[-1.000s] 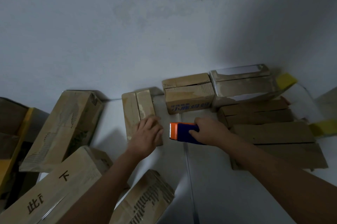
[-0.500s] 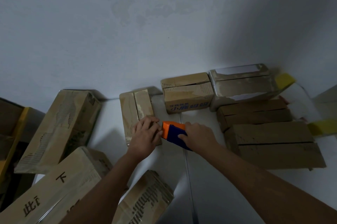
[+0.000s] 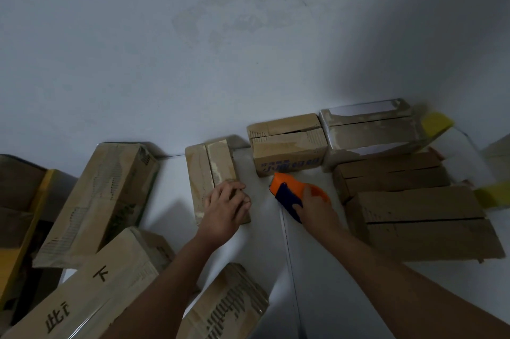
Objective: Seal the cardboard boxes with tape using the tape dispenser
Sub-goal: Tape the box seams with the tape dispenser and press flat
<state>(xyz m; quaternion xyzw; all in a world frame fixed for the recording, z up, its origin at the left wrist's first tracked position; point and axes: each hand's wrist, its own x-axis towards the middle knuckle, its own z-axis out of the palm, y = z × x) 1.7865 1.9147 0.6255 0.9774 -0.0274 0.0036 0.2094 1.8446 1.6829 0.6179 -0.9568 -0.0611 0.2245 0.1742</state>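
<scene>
**Left hand on a small box, right hand holding the dispenser**

The left hand [image 3: 227,207] rests on the near end of a small box [image 3: 209,173] lying on the white desk [image 3: 317,269], its fingers bent over the box's top seam. At the box's 3 o'clock, a gap apart, the right hand [image 3: 317,210] has its grip clenched around the orange-and-blue dispenser [image 3: 288,192], whose orange nose points toward 11 o'clock. A printed box [image 3: 287,145] sits at the dispenser's 12 o'clock by the wall [image 3: 193,49]. More boxes lie at 3 o'clock [image 3: 419,222] and at 8 o'clock [image 3: 96,200].
</scene>
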